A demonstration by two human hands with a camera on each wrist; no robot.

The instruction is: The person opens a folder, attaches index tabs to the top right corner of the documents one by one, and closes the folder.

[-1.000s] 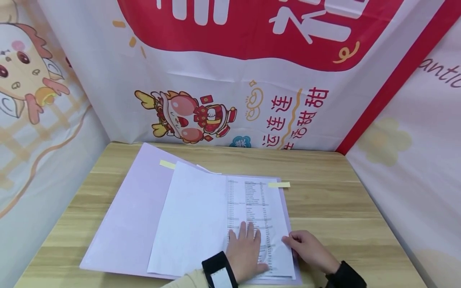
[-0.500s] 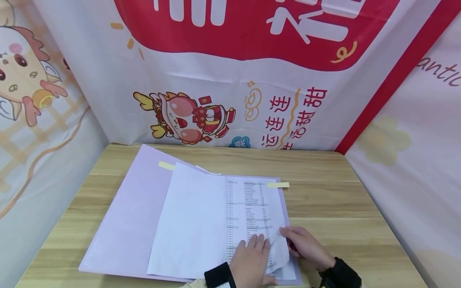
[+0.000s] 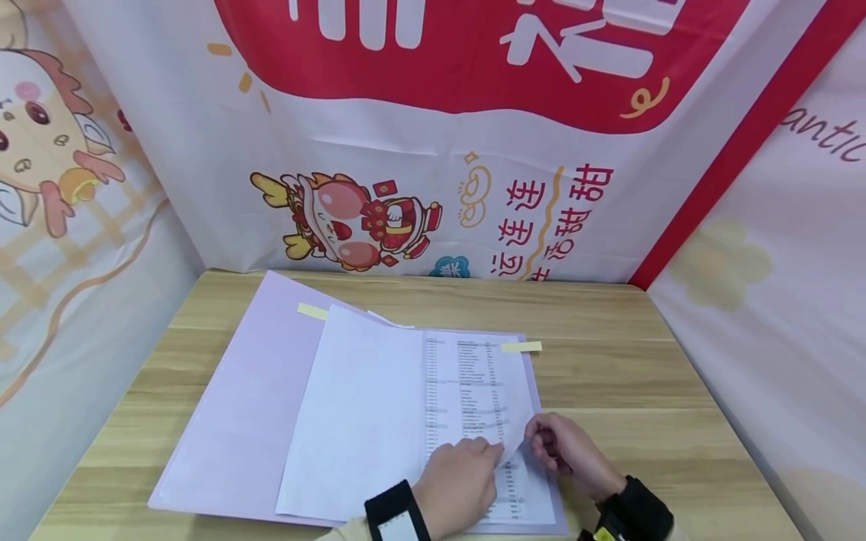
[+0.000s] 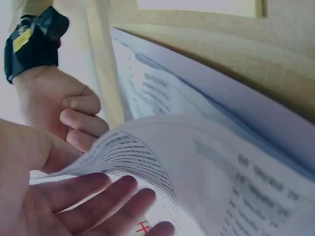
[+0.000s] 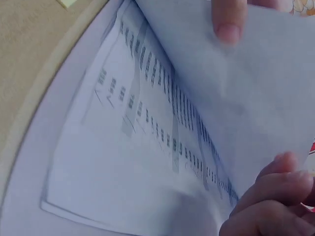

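Observation:
A pale purple folder (image 3: 226, 421) lies spread out on the table, with a blank white sheet (image 3: 352, 421) on the left and printed sheets on the right. The top printed page (image 3: 467, 383) is lifted at its lower right corner, baring another printed sheet (image 3: 521, 496). My left hand (image 3: 460, 481) pinches this page; in the left wrist view it curves between thumb and fingers (image 4: 103, 201). My right hand (image 3: 571, 454) has its thumb and index finger at the page's right edge, its other fingers curled. In the right wrist view, the left thumb (image 5: 229, 24) presses the page's underside.
The wooden table (image 3: 629, 376) extends around the folder. Yellow strips stick to the right page (image 3: 522, 347) and the left cover (image 3: 313, 311). Printed cloth hangs behind (image 3: 372, 135) and along both sides. Each wrist wears a black band.
The left hand has gone from lying flat on the printed page to pinching it. The page's lower right corner has come up, and the right hand has shifted slightly up along its edge.

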